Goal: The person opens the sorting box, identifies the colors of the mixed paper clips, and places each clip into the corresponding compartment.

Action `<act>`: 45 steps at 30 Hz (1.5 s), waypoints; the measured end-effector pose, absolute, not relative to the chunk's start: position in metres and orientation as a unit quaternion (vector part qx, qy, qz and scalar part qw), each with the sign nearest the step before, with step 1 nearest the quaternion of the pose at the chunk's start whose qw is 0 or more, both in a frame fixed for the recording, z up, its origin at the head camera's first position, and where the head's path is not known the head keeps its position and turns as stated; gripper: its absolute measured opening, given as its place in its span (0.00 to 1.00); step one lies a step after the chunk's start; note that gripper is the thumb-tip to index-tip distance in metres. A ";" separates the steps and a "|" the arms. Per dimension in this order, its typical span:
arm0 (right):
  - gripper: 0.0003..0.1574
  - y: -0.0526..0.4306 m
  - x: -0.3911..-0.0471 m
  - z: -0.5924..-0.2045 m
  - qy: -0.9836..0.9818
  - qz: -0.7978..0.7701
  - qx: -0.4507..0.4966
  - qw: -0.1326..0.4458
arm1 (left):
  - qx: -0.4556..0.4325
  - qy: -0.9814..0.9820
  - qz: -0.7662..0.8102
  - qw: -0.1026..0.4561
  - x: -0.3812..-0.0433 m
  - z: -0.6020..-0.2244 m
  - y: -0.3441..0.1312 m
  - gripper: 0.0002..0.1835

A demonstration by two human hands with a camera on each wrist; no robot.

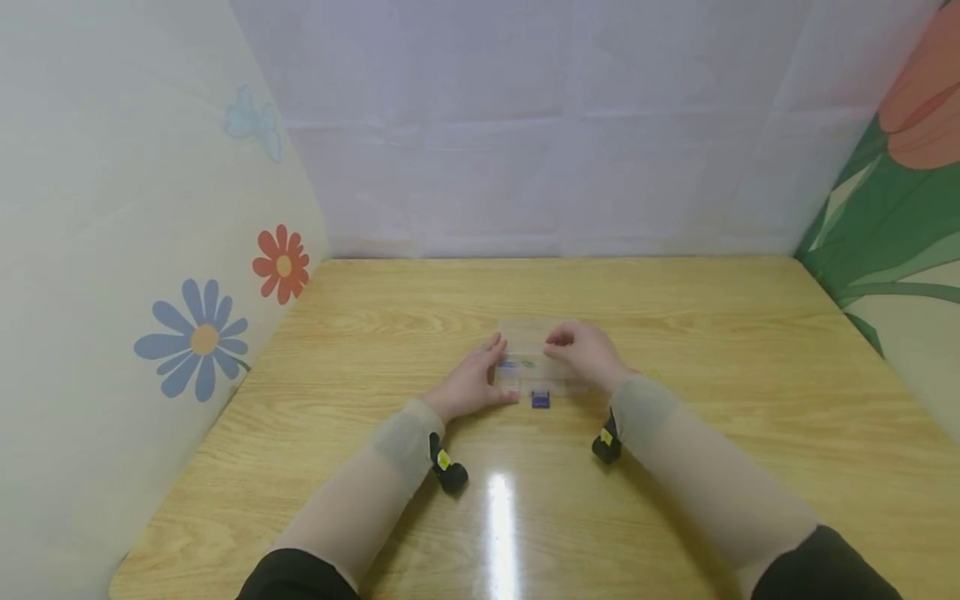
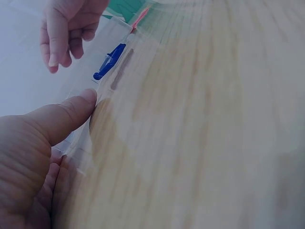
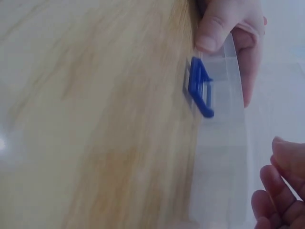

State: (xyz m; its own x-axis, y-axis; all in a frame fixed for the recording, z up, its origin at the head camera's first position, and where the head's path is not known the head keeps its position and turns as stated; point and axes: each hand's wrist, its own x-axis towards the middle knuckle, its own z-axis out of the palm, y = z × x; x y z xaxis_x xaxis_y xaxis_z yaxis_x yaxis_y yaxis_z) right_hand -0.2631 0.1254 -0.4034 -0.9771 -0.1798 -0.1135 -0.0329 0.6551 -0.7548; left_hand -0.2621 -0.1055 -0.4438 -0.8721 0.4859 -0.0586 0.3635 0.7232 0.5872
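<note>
A clear plastic box (image 1: 558, 386) sits on the table with its see-through lid (image 1: 525, 332) folded back. At the box's left end, my left hand (image 1: 471, 382) grips it, thumb along the front wall and fingers around the far side. A blue latch (image 3: 200, 88) hangs out from the front edge, just beyond that thumb. Inside lie small blue (image 1: 507, 364) and green (image 1: 528, 364) pieces, too small to name. Over the right half of the box hovers my right hand (image 1: 585, 354), fingers loosely bent, with nothing visible between them.
The wooden table (image 1: 360, 333) reaches back to a white cloth backdrop (image 1: 487, 183). Flower-printed panels stand at the left (image 1: 97, 208) and right (image 1: 900, 233). A small black wrist camera hangs under each wrist.
</note>
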 end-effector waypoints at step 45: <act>0.24 0.214 -0.247 -0.414 0.916 -0.382 -0.003 0.118 | 0.229 0.921 0.294 0.113 -0.261 -0.443 -0.106 0.57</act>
State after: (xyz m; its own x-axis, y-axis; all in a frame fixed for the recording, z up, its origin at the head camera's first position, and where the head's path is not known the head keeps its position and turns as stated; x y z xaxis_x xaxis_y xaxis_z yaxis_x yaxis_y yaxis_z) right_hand -0.2466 0.2140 -0.4140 -0.9723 -0.0945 -0.2136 0.0853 0.7076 -0.7015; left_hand -0.2611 -0.1056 -0.4428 -0.8695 0.4883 -0.0742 0.3551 0.7226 0.5931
